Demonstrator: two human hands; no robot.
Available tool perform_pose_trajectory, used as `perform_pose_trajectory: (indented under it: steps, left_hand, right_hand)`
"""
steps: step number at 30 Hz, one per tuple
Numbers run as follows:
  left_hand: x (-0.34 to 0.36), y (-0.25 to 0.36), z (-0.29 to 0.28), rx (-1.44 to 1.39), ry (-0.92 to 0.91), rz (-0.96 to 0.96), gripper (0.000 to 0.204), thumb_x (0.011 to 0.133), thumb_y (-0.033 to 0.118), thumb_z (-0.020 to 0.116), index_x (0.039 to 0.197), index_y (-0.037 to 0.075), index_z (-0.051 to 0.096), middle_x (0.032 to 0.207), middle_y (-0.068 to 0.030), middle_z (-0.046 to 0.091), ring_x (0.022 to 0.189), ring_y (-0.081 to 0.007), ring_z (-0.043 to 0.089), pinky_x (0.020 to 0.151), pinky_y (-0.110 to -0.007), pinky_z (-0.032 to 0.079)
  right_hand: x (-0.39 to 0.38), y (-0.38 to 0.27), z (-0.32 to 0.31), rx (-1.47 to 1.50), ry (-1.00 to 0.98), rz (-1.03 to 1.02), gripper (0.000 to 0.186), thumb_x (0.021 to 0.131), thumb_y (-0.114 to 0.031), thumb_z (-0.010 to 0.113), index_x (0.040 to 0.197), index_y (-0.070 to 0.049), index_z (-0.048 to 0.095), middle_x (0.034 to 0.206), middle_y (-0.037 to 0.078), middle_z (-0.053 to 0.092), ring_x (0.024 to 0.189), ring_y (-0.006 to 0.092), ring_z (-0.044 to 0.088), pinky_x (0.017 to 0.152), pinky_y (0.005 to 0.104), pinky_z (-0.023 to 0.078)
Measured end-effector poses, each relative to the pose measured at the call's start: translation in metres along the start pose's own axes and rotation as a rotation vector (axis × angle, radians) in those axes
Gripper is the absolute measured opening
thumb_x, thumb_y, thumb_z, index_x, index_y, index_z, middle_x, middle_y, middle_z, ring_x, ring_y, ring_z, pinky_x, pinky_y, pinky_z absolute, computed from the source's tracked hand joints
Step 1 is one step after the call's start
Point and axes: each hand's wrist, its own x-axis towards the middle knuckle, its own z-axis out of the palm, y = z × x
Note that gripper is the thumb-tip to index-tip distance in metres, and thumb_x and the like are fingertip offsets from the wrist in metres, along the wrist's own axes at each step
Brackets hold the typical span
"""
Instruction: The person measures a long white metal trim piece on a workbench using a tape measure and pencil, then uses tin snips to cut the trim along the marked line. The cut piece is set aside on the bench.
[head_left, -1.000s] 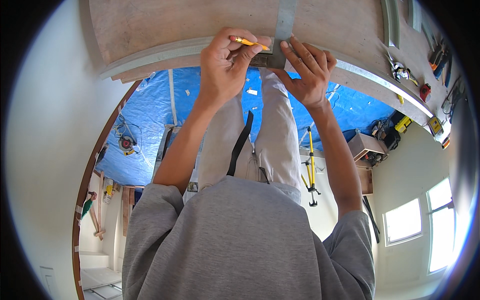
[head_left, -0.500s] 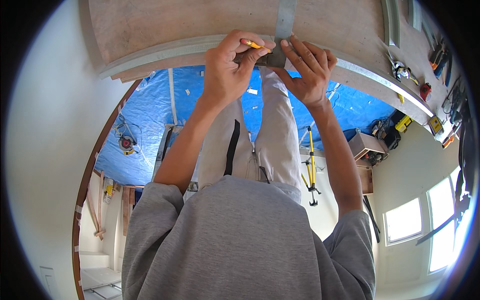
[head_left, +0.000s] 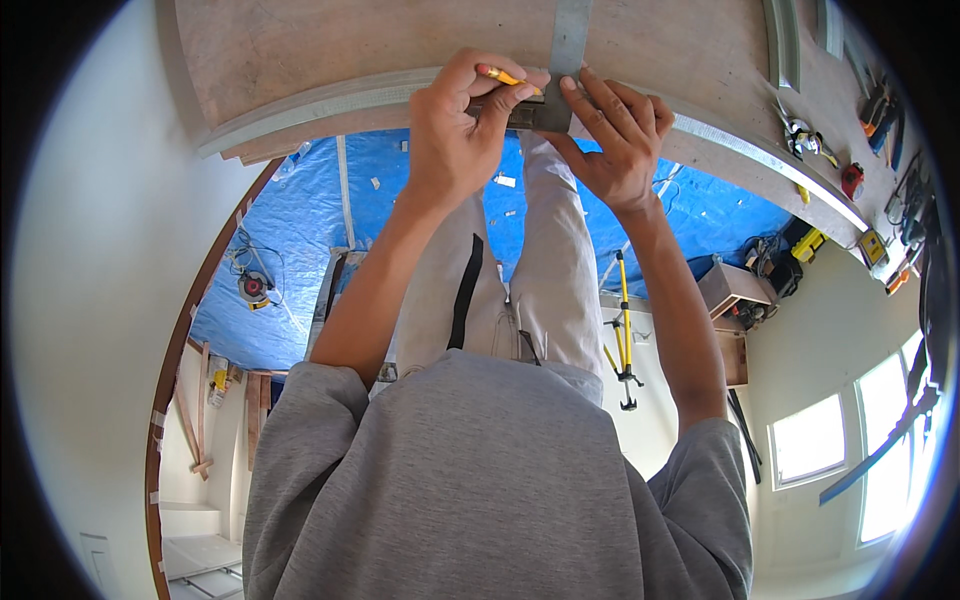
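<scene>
My left hand [head_left: 455,135] is closed on a short yellow pencil [head_left: 507,79] with a pink eraser end, pinched between thumb and fingers. The pencil's tip points right, beside a flat grey metal strip [head_left: 569,45]. This strip lies across a long galvanized metal channel [head_left: 330,107] at the board's near edge. My right hand [head_left: 615,145] rests on the strip's near end and the channel, its fingers stretched out and its thumb spread apart below. A small dark piece [head_left: 522,117] sits under my left fingers, partly hidden; its kind is unclear.
Short metal channels [head_left: 783,45], pliers [head_left: 800,138] and a red tape measure [head_left: 851,181] lie on the wooden board [head_left: 330,40] to the right. Below are a blue tarp [head_left: 375,190], a circular power tool [head_left: 255,288] and a yellow tripod [head_left: 624,310].
The pencil and my left fingers have shifted slightly upward in the picture, showing more of the dark piece beneath. My right hand stays nearly in place.
</scene>
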Motion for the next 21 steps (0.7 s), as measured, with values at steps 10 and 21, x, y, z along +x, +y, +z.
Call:
perform_pose_trajectory:
  steps: [10,21]
  left_hand:
    - [0.011,0.004,0.0,0.023,0.011,-0.046,0.013,0.101,0.004,0.066,0.106,-0.001,0.055,0.102,-0.0179,0.078,0.099,-0.0181,0.074,0.09,-0.029,0.058]
    - [0.019,-0.003,0.004,-0.099,0.064,-0.009,0.012,0.099,0.003,0.068,0.099,-0.001,0.056,0.094,-0.016,0.077,0.098,-0.0204,0.076,0.083,-0.027,0.058]
  right_hand:
    - [-0.001,0.0,0.002,-0.007,0.013,0.003,0.069,0.064,-0.044,0.093,0.127,-0.024,0.074,0.135,-0.003,0.07,0.111,0.016,0.063,0.1,0.0378,0.035]
    - [-0.001,-0.001,0.001,-0.01,0.013,0.001,0.069,0.063,-0.043,0.093,0.128,-0.024,0.074,0.135,-0.003,0.07,0.111,0.0161,0.063,0.1,0.0374,0.036]
